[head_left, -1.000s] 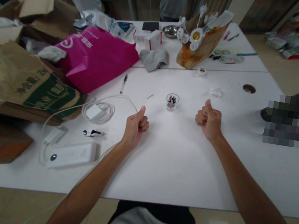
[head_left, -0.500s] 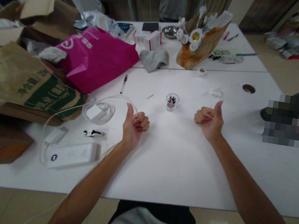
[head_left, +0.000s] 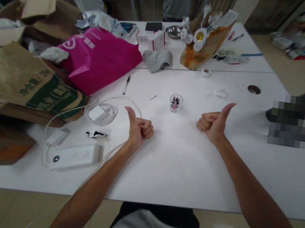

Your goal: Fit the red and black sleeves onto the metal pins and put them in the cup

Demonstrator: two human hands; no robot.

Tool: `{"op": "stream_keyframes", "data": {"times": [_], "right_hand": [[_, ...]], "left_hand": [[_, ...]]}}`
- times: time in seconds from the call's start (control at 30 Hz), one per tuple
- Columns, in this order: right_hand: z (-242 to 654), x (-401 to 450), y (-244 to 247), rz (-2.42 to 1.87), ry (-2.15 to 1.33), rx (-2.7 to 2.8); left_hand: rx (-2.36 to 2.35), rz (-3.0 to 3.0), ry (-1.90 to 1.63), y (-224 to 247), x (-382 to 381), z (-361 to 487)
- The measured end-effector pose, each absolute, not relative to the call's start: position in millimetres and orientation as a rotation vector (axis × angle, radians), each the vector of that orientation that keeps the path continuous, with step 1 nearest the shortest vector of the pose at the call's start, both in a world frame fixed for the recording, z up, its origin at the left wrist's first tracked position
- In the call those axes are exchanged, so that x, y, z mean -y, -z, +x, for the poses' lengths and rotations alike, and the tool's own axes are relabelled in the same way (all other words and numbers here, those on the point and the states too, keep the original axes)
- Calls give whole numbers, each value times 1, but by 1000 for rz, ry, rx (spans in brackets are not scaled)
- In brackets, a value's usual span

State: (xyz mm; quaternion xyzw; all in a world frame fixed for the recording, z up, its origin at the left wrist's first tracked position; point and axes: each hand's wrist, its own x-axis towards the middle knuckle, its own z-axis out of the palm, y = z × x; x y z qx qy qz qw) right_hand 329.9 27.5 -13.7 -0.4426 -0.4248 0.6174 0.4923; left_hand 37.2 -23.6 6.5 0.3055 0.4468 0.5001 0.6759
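Over the white table, my left hand [head_left: 139,129] makes a fist with its thumb raised, and nothing shows in it. My right hand [head_left: 214,123] has the same thumbs-up shape, fingers curled and empty. Between the two hands and a bit farther off stands a small clear cup [head_left: 175,106] with dark-tipped items inside. Left of my left hand lie a coiled white cable with an adapter [head_left: 98,113], a small black-and-white tool like a clipper [head_left: 96,135] and a white power bank [head_left: 75,157]. A pen [head_left: 127,85] lies farther back.
A magenta bag [head_left: 100,59], a brown paper sack [head_left: 25,78] and cardboard boxes crowd the left side. Behind are a grey cloth [head_left: 157,59], a metal bowl [head_left: 173,32] and a paper bag [head_left: 206,49] of white plugs. Crumpled tissue [head_left: 220,93] lies beyond my right hand. People stand behind the table.
Both thumbs have tilted farther outward, the left one to the left and the right one to the right. My left hand has shifted slightly right. The objects on the table stay put.
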Motion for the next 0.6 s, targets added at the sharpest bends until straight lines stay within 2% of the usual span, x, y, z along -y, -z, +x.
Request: {"op": "stream_keyframes", "data": {"times": [0.37,0.6], "right_hand": [[313,-21,11,-985,-1549,1033],[271,19,4,-831,-1211,1451]], "left_hand": [[-996,769,-1191,-4,22,39],[-1004,1189,-1442,-1,34,58]]}}
